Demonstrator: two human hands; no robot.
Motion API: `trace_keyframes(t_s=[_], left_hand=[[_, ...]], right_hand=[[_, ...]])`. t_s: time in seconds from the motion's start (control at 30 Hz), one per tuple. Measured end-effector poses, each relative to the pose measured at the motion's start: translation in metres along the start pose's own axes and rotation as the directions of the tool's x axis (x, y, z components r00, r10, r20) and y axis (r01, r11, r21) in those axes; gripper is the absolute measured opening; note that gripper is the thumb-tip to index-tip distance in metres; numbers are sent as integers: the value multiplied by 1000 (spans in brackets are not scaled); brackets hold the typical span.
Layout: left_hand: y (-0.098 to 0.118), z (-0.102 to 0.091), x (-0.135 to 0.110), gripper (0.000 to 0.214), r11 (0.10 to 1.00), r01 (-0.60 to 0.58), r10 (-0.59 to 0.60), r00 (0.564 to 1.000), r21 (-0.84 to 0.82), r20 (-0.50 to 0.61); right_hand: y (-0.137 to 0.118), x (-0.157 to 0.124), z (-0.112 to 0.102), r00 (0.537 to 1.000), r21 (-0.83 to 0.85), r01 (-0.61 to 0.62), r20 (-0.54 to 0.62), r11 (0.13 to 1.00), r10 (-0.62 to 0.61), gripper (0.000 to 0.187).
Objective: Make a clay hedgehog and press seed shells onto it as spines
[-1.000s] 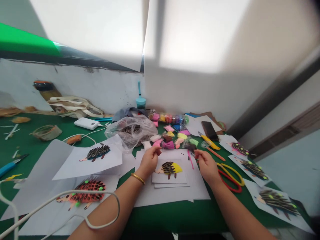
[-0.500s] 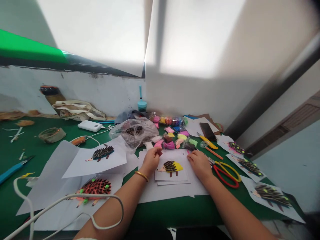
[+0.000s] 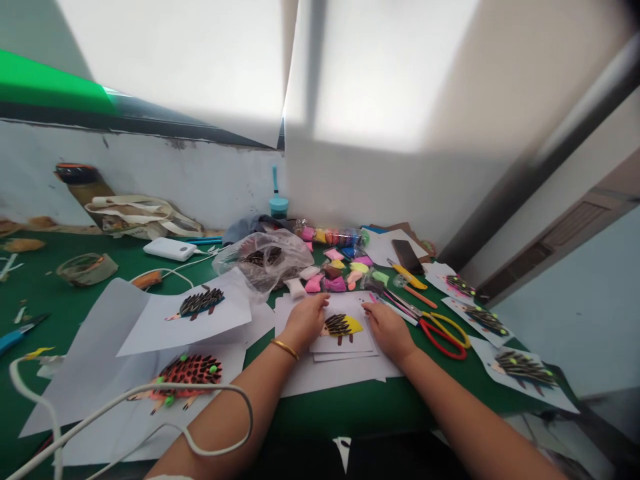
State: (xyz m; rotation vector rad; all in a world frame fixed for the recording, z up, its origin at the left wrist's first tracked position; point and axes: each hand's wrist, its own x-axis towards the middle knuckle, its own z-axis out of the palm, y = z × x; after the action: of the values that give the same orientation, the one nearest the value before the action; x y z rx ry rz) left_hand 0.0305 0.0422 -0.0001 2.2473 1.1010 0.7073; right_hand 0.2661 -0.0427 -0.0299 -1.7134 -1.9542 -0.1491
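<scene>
A small white paper [image 3: 360,343] carries a hedgehog [image 3: 350,325] with a yellow body, dark spines on its left part and two brown legs. My left hand [image 3: 306,322], with a gold bangle at the wrist, is over the paper's left side and covers the hedgehog's snout. Its fingers are bent together near the top edge. At the right edge is my right hand [image 3: 390,328], fingers drawn together and pointing inward. What either hand pinches is too small or hidden. Larger white sheets [image 3: 295,380] lie underneath.
Scissors [image 3: 440,333] with red and yellow handles lie right of my right hand. Beyond are coloured clay packets [image 3: 335,283], a plastic bag [image 3: 265,260] of dark pieces, a cutter [image 3: 410,277] and a phone [image 3: 407,256]. A white cable [image 3: 150,387] crosses my left forearm.
Both hands have come closer together over the paper; the left one now hides the hedgehog's snout. The right hand has moved away from the scissors. The view has shifted slightly.
</scene>
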Motion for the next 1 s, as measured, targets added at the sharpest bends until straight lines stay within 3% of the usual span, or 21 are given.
trace_keyframes(t_s=[0.37, 0.57, 0.63, 0.7, 0.77, 1.0], left_hand=[[3, 0, -4, 45, 999, -22, 22, 1000, 49, 8], [10, -12, -21, 44, 997, -34, 35, 999, 70, -5], [13, -16, -31, 58, 994, -82, 80, 996, 77, 36], [15, -18, -41, 85, 983, -138, 126, 987, 121, 99], [17, -18, -51, 102, 978, -118, 89, 982, 171, 168], [22, -9, -85, 107, 959, -127, 52, 957, 252, 287]], right_hand=[[-7, -1, -4, 998, -20, -64, 22, 998, 65, 33], [-7, -1, -2, 998, 7, -63, 1, 998, 63, 33], [-6, 0, -2, 998, 16, -56, 0, 998, 56, 33], [-6, 0, -3, 999, 23, -42, 6, 999, 42, 34], [-7, -2, -4, 999, 31, -27, 19, 999, 27, 33], [-12, -24, -13, 998, 82, -54, 44, 995, 51, 34]])
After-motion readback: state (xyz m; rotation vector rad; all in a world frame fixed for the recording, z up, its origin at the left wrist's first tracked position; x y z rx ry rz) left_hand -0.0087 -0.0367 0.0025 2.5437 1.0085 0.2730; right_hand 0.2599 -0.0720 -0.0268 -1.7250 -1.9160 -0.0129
